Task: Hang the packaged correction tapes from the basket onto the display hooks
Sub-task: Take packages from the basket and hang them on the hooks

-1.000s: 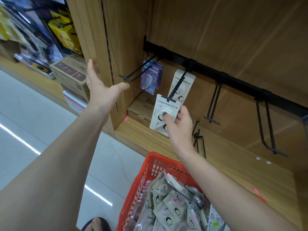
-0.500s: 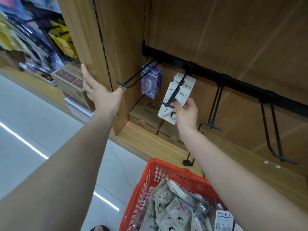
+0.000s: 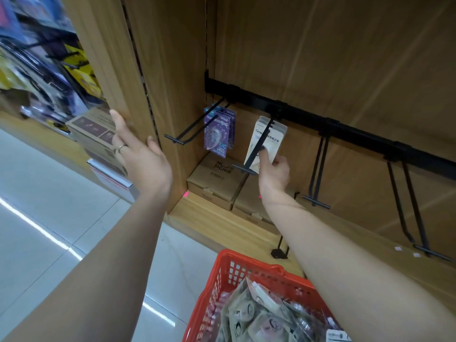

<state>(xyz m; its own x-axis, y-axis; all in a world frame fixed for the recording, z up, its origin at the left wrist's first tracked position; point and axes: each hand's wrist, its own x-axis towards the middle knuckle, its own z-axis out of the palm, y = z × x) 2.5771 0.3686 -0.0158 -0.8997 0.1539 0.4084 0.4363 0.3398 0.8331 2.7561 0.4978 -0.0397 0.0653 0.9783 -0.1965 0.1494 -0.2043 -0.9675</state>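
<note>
On the hook (image 3: 256, 146) below the black rail (image 3: 345, 127), my right hand (image 3: 274, 171) pinches the white tape pack (image 3: 271, 140). Left of the rail, my left hand (image 3: 140, 156) rests flat-fingered against the wooden upright (image 3: 118, 70). Below the rail, more packs fill the basket (image 3: 217, 287).

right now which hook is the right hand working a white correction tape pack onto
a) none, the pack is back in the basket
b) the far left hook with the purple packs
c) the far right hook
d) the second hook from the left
d: the right hand pinches the white correction tape pack on the second hook, just right of the purple packs.
</note>
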